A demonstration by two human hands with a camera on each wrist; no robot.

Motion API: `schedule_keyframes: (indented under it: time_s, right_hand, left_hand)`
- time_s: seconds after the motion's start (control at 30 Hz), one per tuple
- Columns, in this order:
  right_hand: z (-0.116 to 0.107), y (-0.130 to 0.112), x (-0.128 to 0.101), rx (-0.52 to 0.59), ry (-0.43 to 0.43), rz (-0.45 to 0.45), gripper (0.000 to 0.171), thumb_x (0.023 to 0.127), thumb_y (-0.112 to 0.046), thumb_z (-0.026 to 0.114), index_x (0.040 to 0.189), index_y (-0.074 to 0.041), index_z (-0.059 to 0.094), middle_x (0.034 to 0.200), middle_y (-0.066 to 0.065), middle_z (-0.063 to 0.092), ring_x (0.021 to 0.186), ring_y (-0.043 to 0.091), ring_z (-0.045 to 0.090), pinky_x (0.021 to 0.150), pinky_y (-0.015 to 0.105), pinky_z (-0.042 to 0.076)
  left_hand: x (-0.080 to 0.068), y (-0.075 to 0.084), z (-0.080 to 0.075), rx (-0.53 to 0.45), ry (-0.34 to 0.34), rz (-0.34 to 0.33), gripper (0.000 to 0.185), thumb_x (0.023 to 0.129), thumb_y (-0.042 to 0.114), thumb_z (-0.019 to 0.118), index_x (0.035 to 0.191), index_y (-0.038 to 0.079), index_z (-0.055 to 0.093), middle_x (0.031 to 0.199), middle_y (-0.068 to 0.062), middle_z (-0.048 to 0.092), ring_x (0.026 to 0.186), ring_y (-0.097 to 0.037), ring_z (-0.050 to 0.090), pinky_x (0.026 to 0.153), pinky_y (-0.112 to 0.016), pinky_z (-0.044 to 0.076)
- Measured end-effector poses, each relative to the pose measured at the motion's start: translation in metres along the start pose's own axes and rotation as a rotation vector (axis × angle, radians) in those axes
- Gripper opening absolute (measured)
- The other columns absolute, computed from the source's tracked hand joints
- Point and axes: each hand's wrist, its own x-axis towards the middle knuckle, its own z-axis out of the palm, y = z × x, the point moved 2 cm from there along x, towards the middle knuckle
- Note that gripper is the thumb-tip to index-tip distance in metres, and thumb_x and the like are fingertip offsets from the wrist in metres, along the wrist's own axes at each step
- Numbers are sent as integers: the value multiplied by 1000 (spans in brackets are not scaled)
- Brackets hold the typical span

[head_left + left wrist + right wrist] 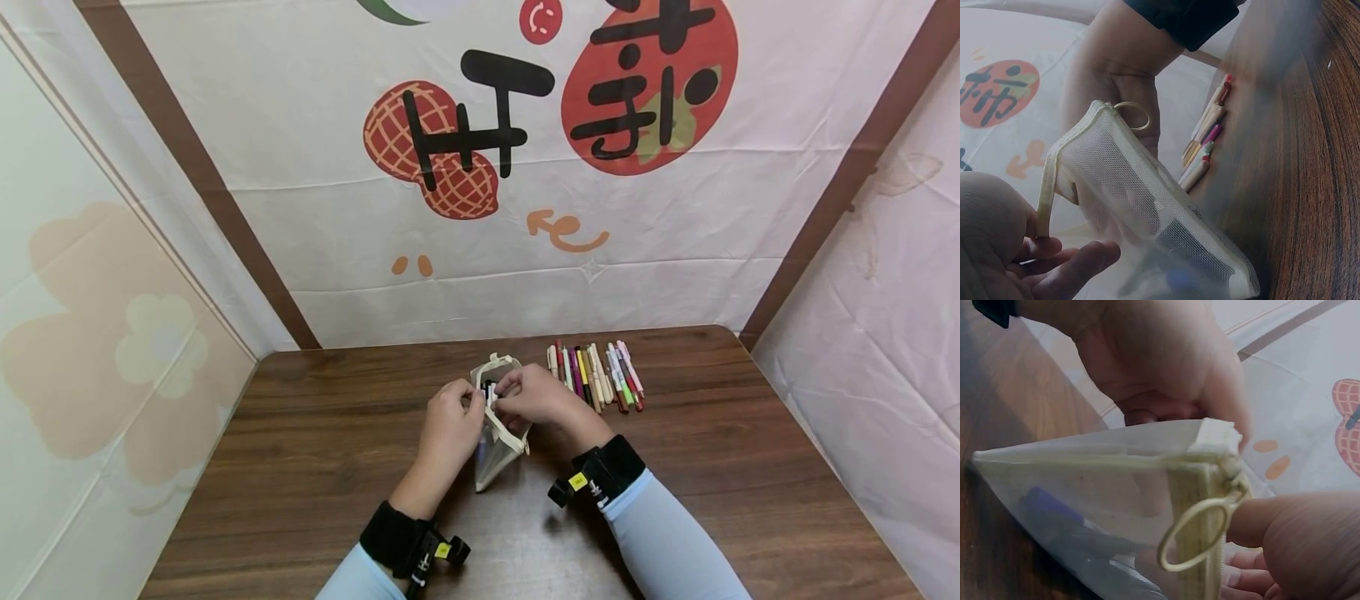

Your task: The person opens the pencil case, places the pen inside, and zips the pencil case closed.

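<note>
A pale mesh zip pouch (498,458) with cream edging stands tilted on the table between the two hands, its top spread apart. My left hand (452,427) pinches the edging on its left side, as the left wrist view also shows. My right hand (536,396) is at the opening, fingers bent; its fingertips are partly hidden, so what they hold cannot be told. Inside the pouch, white and black pens (489,390) show at the mouth, and a blue-purple piece (1054,506) shows through the mesh. A cream zip-pull ring (1194,534) hangs from one corner.
To the right of the pouch, several colored pens and markers (596,375) lie side by side near the far edge of the brown wooden table (315,467). A printed cloth backdrop (315,208) hangs behind, with cloth panels on both sides.
</note>
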Motion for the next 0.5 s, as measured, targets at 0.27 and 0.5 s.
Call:
schedule_keyframes:
  time_s: [0.27, 0.5]
  right_hand:
    - [-22, -3, -4, 74, 3, -70, 31, 100, -13, 67, 125, 5, 69, 95, 19, 80, 79, 29, 80, 72, 41, 66]
    - [-44, 3, -10, 14, 97, -70, 29, 102, -18, 66, 127, -4, 71, 101, 16, 81, 86, 31, 80, 81, 54, 64]
  left_hand:
    - [0, 0, -1, -45, 8, -25, 18, 100, 17, 60, 88, 9, 71, 90, -6, 69, 67, -10, 63, 63, -30, 52]
    - [0, 1, -1, -83, -7, -44, 20, 102, 17, 57, 94, 6, 72, 110, -13, 76, 62, -6, 65, 60, -28, 53]
